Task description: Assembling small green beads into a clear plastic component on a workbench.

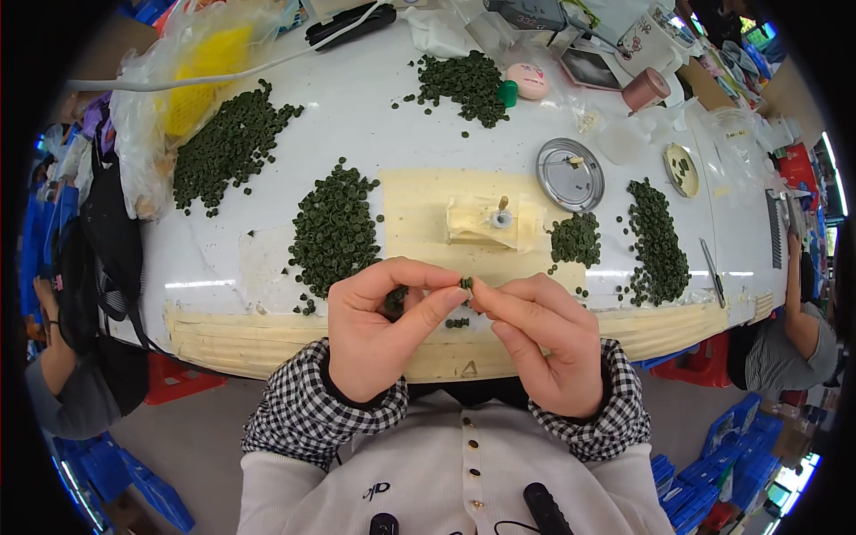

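Observation:
Above the near edge of the table, my left hand (379, 325) and my right hand (548, 334) meet at the fingertips. Pinched between them is a small dark green round part (465, 283); its exact kind is too small to make out. More dark green parts (395, 300) show in the curl of my left fingers. Just below my fingertips, a few green parts (456, 323) lie on the taped edge. Beyond my hands stands a tape-wrapped block (481, 223) with an upright metal pin (502, 214). A large heap of green parts (337, 230) lies beside my left hand.
More green heaps sit at far left (227, 147), far middle (468, 85) and right (658, 245), with a small pile (575, 239) near the block. A round metal dish (571, 174), tweezers (711, 272) and a white cable (223, 80) are on the table. Other people sit at both sides.

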{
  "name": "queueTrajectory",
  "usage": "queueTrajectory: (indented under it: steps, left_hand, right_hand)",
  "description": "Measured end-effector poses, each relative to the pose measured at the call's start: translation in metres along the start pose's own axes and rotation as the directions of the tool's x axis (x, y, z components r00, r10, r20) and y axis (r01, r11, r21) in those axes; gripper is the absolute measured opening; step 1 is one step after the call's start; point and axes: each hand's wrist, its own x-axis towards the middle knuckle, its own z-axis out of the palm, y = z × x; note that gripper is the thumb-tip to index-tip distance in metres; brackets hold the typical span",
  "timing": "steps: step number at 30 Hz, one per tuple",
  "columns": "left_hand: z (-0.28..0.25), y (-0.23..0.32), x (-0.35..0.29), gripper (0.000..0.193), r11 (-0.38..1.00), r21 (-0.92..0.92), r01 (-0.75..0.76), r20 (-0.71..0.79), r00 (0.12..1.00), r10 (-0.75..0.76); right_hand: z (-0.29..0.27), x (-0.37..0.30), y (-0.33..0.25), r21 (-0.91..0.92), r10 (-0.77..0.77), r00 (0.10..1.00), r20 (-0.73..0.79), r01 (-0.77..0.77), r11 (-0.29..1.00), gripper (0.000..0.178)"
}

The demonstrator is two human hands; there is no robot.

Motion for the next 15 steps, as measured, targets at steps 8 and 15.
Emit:
queueTrajectory:
  steps: [8,15]
  left_hand:
    - [-0.001,0.001,0.0,0.012,0.996,0.088,0.021,0.024,0.999,-0.023]
    - [0.002,0.002,0.003,0.011,0.995,0.102,-0.01,0.043,0.999,0.006]
  right_hand:
    - [0.001,-0.001,0.009,0.053,0.012,1.0,0.008,-0.013,0.999,0.038]
    - [0.0,-0.002,0.015,0.028,-0.043,0.999,0.01,0.043,0.999,0.039]
